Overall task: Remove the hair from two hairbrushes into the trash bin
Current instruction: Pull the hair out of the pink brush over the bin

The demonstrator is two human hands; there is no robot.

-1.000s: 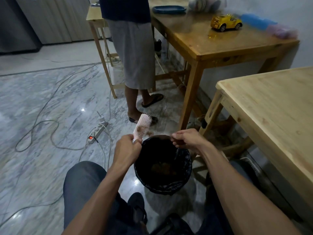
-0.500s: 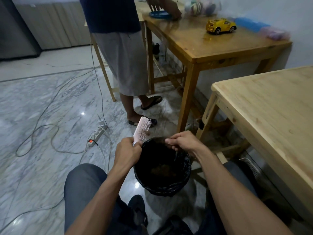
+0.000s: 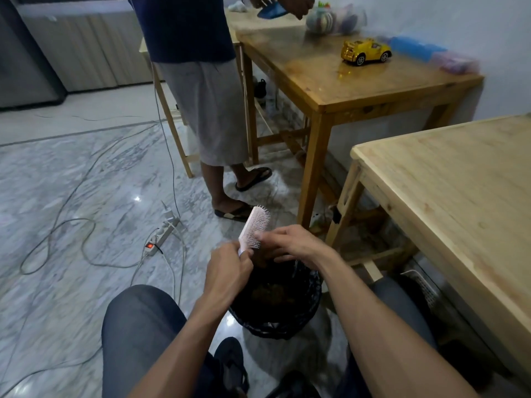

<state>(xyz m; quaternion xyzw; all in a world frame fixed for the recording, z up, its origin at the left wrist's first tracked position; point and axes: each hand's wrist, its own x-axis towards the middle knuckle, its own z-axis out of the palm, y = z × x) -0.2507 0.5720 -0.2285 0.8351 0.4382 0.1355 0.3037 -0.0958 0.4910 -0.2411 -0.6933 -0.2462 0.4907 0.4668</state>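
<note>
A pale pink hairbrush stands upright over the far rim of the black lined trash bin on the floor between my knees. My left hand is closed around its handle. My right hand reaches across the bin, and its fingertips touch the bristles on the lower part of the brush head. I cannot tell whether hair is pinched between those fingers. Brownish clumps lie at the bottom of the bin. A second hairbrush is not in view.
A person in a dark shirt and sandals stands just beyond the bin beside a brown wooden table with a yellow toy car. A light wooden table is at my right. A power strip and cables cross the marble floor at left.
My right hand left the bin's far rim and moved left and up onto the brush bristles. The left hand kept the brush upright. The standing person lifted the blue plate.
</note>
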